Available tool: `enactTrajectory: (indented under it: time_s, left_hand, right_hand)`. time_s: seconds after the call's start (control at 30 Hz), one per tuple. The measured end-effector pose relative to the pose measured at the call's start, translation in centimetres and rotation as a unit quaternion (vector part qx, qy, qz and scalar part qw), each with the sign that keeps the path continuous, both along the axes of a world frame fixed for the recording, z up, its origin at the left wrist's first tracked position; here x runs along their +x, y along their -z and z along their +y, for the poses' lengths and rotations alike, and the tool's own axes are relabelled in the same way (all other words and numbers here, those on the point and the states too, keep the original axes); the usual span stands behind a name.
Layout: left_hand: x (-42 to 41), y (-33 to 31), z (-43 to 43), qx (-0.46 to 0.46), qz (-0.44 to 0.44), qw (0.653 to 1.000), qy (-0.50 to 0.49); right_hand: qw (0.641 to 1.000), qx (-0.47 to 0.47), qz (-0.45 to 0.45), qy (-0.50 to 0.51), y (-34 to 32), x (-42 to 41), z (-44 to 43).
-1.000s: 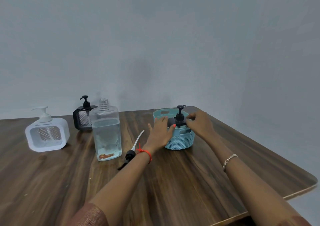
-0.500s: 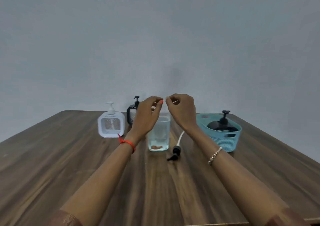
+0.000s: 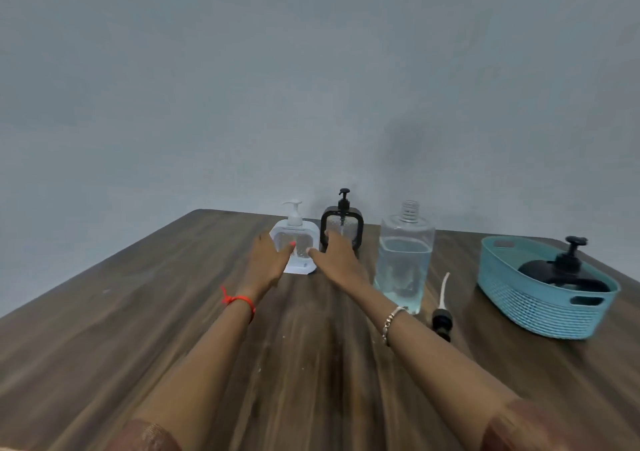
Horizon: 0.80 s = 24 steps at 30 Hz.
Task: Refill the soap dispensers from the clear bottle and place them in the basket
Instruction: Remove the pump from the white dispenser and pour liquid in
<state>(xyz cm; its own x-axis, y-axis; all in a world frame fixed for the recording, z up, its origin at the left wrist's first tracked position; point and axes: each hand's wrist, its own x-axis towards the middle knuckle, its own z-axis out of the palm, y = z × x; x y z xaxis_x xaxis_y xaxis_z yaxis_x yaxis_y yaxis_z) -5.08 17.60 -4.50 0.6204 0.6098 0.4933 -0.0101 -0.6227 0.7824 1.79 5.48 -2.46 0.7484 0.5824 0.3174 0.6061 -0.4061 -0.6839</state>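
- Both arms stretch across the table (image 3: 138, 312), left hand (image 3: 268, 260) and right hand (image 3: 337, 256) flanking the white soap dispenser (image 3: 297, 231).
- Each grip wide, fingers extended; contact unclear in blur.

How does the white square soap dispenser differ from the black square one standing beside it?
The white square soap dispenser has a white pump; the black square soap dispenser has a black one. The white one stands left and nearer; the black one farther back. Both stand upright with pumps fitted and clear dimpled windows.
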Motion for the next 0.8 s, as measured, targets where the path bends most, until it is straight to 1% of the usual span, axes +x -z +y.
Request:
enactTrajectory:
  time_s: [0.1, 0.17, 0.23, 0.3, 0.4, 0.47, 0.6, 0.67, 0.8]
  left_hand:
    - [1.4, 0.6, 2.1, -0.028, 0.039, 0.998, 0.041]
    - [2.4, 1.0, 3.2, -0.028, 0.063, 0.996, 0.048]
    - [3.1, 1.1, 3.9, -0.034, 0.063, 0.996, 0.058]
    - [3.6, 1.0, 3.9, -0.054, 0.044, 0.995, 0.071]
    - [4.3, 1.1, 4.2, -0.079, 0.021, 0.994, 0.073]
    - [4.7, 1.3, 4.6, -0.091, 0.016, 0.992, 0.087]
    - [4.3, 1.0, 4.4, -0.113, 0.012, 0.991, 0.077]
    - [3.8, 0.8, 4.4, -0.133, 0.015, 0.987, 0.090]
    - [2.4, 0.5, 4.6, -0.172, 0.055, 0.975, 0.127]
  right_hand:
    - [0.999, 0.028, 0.034, -0.024, 0.4, 1.8, 2.0]
    - [0.997, 0.048, 0.046, -0.025, 0.4, 2.9, 3.5]
    - [0.996, 0.067, 0.056, -0.023, 0.4, 4.0, 4.8]
    - [0.994, 0.080, 0.068, -0.033, 0.4, 4.6, 5.8]
    - [0.994, 0.071, 0.068, -0.049, 0.4, 5.1, 6.8]
    - [0.995, 0.075, 0.064, -0.034, 0.4, 5.5, 7.1]
    - [0.996, 0.051, 0.074, -0.027, 0.3, 5.5, 6.9]
    - [0.996, 0.046, 0.072, -0.035, 0.1, 5.0, 6.1]
    - [0.995, 0.029, 0.071, -0.058, -0.7, 4.2, 3.8]
